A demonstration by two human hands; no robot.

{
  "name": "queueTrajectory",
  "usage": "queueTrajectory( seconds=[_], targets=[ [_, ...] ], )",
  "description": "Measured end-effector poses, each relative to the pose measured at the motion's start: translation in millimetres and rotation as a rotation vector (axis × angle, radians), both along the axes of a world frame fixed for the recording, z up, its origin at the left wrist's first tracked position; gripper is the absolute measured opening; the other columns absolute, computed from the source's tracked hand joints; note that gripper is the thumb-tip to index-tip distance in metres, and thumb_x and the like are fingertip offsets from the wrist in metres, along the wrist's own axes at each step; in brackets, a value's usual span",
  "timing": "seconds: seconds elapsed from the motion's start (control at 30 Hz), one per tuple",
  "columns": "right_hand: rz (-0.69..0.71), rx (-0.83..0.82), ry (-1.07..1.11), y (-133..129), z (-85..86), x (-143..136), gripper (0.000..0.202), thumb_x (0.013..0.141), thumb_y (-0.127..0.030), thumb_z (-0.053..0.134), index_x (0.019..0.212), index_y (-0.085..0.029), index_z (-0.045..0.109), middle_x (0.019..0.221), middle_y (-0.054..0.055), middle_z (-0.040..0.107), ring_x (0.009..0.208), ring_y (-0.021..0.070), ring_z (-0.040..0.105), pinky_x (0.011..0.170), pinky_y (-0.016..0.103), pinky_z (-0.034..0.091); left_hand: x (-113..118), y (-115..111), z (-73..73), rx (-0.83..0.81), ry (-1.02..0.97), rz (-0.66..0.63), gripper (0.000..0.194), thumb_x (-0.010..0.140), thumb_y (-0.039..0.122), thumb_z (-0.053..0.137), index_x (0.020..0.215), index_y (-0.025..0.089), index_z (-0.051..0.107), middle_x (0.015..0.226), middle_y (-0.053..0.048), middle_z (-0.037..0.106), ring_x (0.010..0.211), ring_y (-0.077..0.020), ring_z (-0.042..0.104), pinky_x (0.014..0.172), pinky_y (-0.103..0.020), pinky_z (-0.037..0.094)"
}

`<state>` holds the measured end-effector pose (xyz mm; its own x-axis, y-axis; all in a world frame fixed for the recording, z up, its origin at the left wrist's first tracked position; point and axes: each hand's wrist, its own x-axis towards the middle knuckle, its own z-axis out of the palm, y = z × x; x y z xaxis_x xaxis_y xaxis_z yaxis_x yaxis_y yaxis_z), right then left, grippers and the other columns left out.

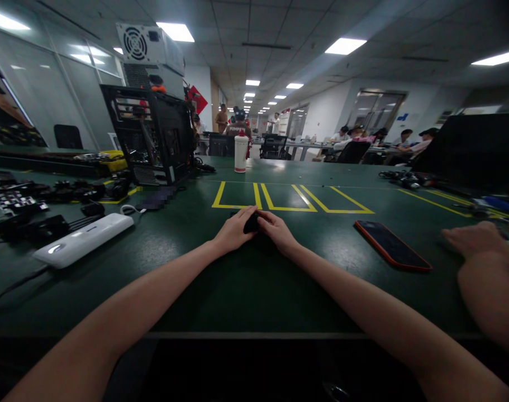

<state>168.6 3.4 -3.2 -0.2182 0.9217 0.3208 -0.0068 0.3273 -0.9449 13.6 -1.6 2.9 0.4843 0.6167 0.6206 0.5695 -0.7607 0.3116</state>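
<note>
Both arms reach forward over the green tabletop (254, 290). My left hand (236, 228) and my right hand (278, 228) meet around a small black object (251, 223), just in front of the yellow tape outlines (265, 207). My left fingers close over its far and left sides. From the right, my right thumb and fingers press on it. Most of the object is covered, so its kind cannot be made out. Whether it rests on the table or is held slightly above it is unclear.
At left lie a white power strip (86, 237) and black cabled parts (48, 223). An open computer case (153, 134) stands behind them, near a white cup (240, 153). An orange-edged phone (390, 245) lies at right, beside another person's hand (480, 240).
</note>
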Motion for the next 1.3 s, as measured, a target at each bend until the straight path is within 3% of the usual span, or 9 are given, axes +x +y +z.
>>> queueTrajectory(
  seconds=[0.2, 0.43, 0.63, 0.8, 1.07, 1.3],
  targets=[
    [0.016, 0.022, 0.035, -7.9, 3.3, 0.2, 0.029, 0.068, -0.021, 0.057, 0.097, -0.02, 0.054, 0.103, 0.003, 0.057, 0.096, 0.0148, 0.052, 0.088, 0.032, 0.04, -0.5, -0.2, -0.2, 0.0, -0.005, 0.004, 0.062, 0.069, 0.017, 0.057, 0.125, 0.018, 0.03, 0.128, -0.008, 0.04, 0.119, -0.02, 0.037, 0.1, -0.036, 0.032],
    [-0.041, 0.025, 0.004, -3.9, 0.1, -0.8, 0.02, 0.073, -0.033, 0.052, 0.089, -0.021, 0.054, 0.086, 0.001, 0.059, 0.083, 0.0132, 0.054, 0.078, 0.031, 0.044, -0.1, 1.4, -1.0, 0.002, -0.004, -0.001, 0.063, 0.068, 0.017, 0.058, 0.125, 0.017, 0.03, 0.127, -0.008, 0.041, 0.12, -0.0207, 0.037, 0.101, -0.037, 0.032],
    [-0.025, 0.007, -0.026, 0.3, 0.1, -0.7, 0.031, 0.073, -0.031, 0.052, 0.102, -0.022, 0.052, 0.099, 0.003, 0.058, 0.09, 0.0159, 0.054, 0.081, 0.034, 0.043, 0.1, 0.7, -0.6, 0.007, -0.006, -0.007, 0.063, 0.069, 0.017, 0.057, 0.125, 0.017, 0.029, 0.127, -0.008, 0.041, 0.119, -0.0203, 0.037, 0.101, -0.037, 0.032],
    [0.005, 0.03, -0.003, -7.6, 4.3, -0.8, 0.029, 0.069, -0.025, 0.056, 0.098, -0.019, 0.053, 0.103, 0.004, 0.056, 0.095, 0.0155, 0.053, 0.088, 0.033, 0.04, -0.4, 0.2, -0.5, 0.008, -0.02, -0.013, 0.061, 0.069, 0.017, 0.057, 0.124, 0.018, 0.031, 0.127, -0.009, 0.041, 0.118, -0.0213, 0.038, 0.1, -0.038, 0.033],
    [-0.042, 0.063, -0.02, -5.0, 0.4, 0.1, 0.016, 0.072, -0.032, 0.053, 0.084, -0.021, 0.053, 0.084, 0.0, 0.058, 0.083, 0.0132, 0.054, 0.081, 0.032, 0.043, -0.2, 0.6, -0.4, 0.0, -0.006, 0.004, 0.062, 0.069, 0.018, 0.058, 0.125, 0.017, 0.03, 0.127, -0.009, 0.041, 0.119, -0.0213, 0.037, 0.1, -0.037, 0.032],
    [-0.027, 0.029, -0.011, 0.6, 0.1, -0.8, 0.029, 0.071, -0.028, 0.054, 0.1, -0.022, 0.053, 0.101, 0.003, 0.058, 0.093, 0.0157, 0.053, 0.084, 0.033, 0.042, 0.3, -0.8, 0.8, -0.005, -0.008, -0.001, 0.063, 0.069, 0.017, 0.057, 0.125, 0.018, 0.03, 0.128, -0.008, 0.04, 0.12, -0.0211, 0.037, 0.1, -0.039, 0.032]
  ],
)
